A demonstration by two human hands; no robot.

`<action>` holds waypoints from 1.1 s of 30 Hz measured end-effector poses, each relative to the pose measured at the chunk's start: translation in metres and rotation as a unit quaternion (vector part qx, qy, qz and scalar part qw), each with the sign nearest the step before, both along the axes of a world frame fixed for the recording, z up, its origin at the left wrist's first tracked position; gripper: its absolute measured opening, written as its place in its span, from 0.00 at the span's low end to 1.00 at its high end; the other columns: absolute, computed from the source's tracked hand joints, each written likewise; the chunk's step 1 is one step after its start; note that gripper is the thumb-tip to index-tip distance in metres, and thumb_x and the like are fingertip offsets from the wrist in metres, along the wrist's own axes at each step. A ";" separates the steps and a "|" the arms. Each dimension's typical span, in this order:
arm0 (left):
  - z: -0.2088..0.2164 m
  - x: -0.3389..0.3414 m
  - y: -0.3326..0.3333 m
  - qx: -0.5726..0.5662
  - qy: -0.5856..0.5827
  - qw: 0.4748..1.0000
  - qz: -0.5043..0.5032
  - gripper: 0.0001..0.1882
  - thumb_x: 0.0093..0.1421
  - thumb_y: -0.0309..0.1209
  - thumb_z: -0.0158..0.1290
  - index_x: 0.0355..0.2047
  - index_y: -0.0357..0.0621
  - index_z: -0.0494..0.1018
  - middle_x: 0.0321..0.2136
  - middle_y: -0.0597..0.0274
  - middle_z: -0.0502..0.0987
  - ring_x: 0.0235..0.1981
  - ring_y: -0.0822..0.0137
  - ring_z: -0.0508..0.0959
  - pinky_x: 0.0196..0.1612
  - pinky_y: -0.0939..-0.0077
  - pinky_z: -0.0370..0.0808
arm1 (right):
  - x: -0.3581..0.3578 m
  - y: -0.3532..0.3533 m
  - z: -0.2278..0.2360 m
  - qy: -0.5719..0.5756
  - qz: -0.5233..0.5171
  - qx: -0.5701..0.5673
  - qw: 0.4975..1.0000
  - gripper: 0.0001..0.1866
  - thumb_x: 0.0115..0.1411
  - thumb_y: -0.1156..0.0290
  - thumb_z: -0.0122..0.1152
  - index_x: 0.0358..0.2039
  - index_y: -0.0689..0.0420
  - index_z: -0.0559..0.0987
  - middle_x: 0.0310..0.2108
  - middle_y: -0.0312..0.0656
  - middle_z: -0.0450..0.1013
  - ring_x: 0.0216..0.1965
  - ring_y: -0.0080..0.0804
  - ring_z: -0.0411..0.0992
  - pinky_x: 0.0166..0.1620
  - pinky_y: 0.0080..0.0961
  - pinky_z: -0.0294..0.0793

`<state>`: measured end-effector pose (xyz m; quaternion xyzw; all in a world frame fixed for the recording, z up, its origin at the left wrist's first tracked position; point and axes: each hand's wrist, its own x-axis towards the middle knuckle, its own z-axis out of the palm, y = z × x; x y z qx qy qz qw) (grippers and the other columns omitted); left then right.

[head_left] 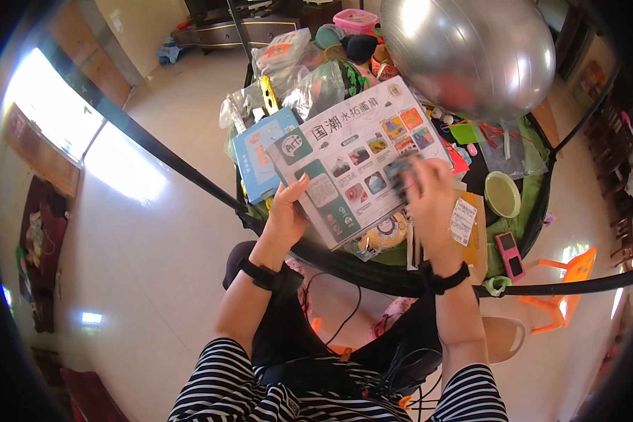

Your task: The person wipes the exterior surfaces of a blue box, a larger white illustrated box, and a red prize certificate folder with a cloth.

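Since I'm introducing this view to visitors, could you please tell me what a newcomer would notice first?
The large silver ball at the upper right probably draws the eye first. The white printed box near the centre follows, then the bright orange stool at lower right.

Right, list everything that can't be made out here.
All in the head view:
1. Left hand: most of its fingers, hidden behind the white box.
2. White box: its contents and far side, hidden by the printed face.
3. Dark thing at the right hand: blurred, partly covered by fingers; its kind is unclear.
4. Large silver ball: top cut off by the upper edge.
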<state>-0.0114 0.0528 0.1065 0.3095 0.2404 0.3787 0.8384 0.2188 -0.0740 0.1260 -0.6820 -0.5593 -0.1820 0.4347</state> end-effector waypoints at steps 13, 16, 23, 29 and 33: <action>-0.003 -0.002 0.001 0.031 0.005 0.999 -0.007 0.27 0.62 0.32 0.56 0.59 0.43 0.63 0.50 0.59 0.75 0.49 0.63 0.76 0.51 0.61 0.76 | -0.020 0.003 -0.016 0.087 0.044 -0.016 0.995 0.16 0.57 0.75 0.65 0.46 0.63 0.76 0.41 0.51 0.69 0.43 0.50 0.69 0.46 0.39 0.71; 0.002 0.004 -0.004 0.017 0.018 1.000 -0.019 0.25 0.63 0.31 0.56 0.59 0.46 0.63 0.50 0.60 0.75 0.48 0.63 0.77 0.50 0.64 0.76 | -0.076 0.003 -0.015 0.149 0.193 -0.037 0.969 0.25 0.54 0.76 0.66 0.53 0.63 0.73 0.48 0.53 0.66 0.48 0.51 0.68 0.53 0.37 0.69; -0.009 0.002 -0.010 0.047 -0.007 0.994 -0.094 0.21 0.68 0.36 0.51 0.59 0.47 0.65 0.50 0.62 0.75 0.46 0.68 0.77 0.49 0.68 0.77 | -0.095 -0.002 -0.010 0.060 0.301 -0.062 0.950 0.27 0.47 0.85 0.62 0.51 0.60 0.75 0.49 0.50 0.66 0.50 0.50 0.66 0.54 0.39 0.67; -0.014 0.006 -0.008 0.063 0.019 0.995 -0.075 0.23 0.66 0.36 0.56 0.58 0.46 0.65 0.50 0.62 0.75 0.46 0.69 0.77 0.49 0.70 0.76 | -0.006 0.009 -0.022 0.044 -0.012 0.041 0.998 0.21 0.54 0.81 0.60 0.50 0.61 0.74 0.47 0.53 0.67 0.49 0.51 0.66 0.53 0.41 0.67; -0.013 0.007 -0.011 0.068 0.019 0.994 -0.088 0.27 0.62 0.35 0.60 0.58 0.46 0.65 0.50 0.62 0.75 0.48 0.69 0.77 0.50 0.69 0.75 | 0.050 0.003 -0.030 0.134 -0.150 0.056 0.978 0.18 0.59 0.77 0.59 0.51 0.62 0.73 0.45 0.56 0.67 0.49 0.53 0.64 0.52 0.39 0.66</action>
